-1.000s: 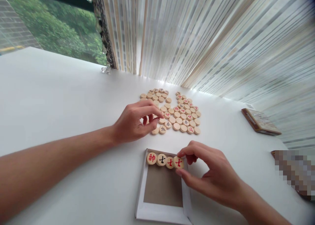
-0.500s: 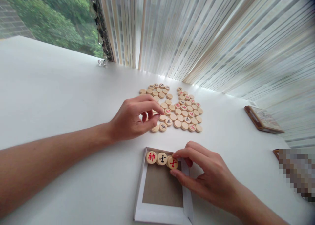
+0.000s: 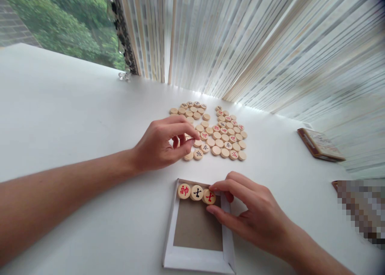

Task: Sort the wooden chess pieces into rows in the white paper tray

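A shallow white box (image 3: 198, 262) with a brown floor lies in front of me on the white table. Along its far edge sit three round wooden pieces: a red-marked one (image 3: 184, 191), a black-marked one (image 3: 197, 193) and another red-marked one (image 3: 209, 197). My right hand (image 3: 249, 213) pinches that last piece between thumb and forefinger. My left hand (image 3: 162, 146) is curled at the near left edge of a pile of loose wooden pieces (image 3: 221, 136), thumb and forefinger closed on one piece.
A flat brown box (image 3: 320, 145) lies at the right of the table, and a pixelated patch (image 3: 361, 211) sits beyond it at the right edge. Striped curtains hang behind the table. A small glass object (image 3: 124, 75) stands by the window.
My right hand slid left along the box's far edge with the red-marked piece. Four pieces showed side by side before; three show now. The left hand stayed at the pile.
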Available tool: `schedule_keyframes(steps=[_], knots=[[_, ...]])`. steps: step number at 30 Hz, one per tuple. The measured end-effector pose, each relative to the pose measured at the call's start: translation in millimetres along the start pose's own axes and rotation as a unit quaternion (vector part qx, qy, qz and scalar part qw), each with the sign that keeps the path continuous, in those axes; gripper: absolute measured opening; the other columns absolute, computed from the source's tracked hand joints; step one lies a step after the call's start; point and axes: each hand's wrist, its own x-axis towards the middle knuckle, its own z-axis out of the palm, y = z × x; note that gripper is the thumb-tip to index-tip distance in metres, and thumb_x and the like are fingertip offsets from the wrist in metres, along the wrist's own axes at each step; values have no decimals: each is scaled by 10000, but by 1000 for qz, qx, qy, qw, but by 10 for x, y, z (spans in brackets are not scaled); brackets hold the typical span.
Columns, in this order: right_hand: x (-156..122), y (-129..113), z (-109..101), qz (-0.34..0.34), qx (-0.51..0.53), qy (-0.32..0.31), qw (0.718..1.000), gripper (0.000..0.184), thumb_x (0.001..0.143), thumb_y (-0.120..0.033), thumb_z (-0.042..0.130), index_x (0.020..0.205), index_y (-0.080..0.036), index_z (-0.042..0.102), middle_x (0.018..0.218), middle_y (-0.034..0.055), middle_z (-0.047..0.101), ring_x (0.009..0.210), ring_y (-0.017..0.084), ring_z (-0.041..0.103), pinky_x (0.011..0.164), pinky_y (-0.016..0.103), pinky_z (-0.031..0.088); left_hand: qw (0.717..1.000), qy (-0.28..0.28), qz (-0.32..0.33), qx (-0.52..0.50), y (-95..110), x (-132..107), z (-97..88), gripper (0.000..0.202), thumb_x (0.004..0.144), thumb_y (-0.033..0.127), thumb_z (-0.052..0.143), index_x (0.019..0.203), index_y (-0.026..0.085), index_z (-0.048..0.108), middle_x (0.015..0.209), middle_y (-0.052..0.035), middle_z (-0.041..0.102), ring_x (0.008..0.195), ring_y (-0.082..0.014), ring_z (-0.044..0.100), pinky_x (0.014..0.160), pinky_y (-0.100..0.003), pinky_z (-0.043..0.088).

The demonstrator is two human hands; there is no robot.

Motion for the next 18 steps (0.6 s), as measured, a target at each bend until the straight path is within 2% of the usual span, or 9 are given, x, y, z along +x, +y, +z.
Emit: schedule_keyframes(steps=[18], knots=[[-8,-4,5,-2,5,6,1000,111,943,-189,733,1033,-177,670,776,9,607,670,148,593,607,246,484,1000,-8,-2,-4,22,9,-4,123,903,75,674,943,139,771,932,-49,736,679,-94,668,626,-195,553]])
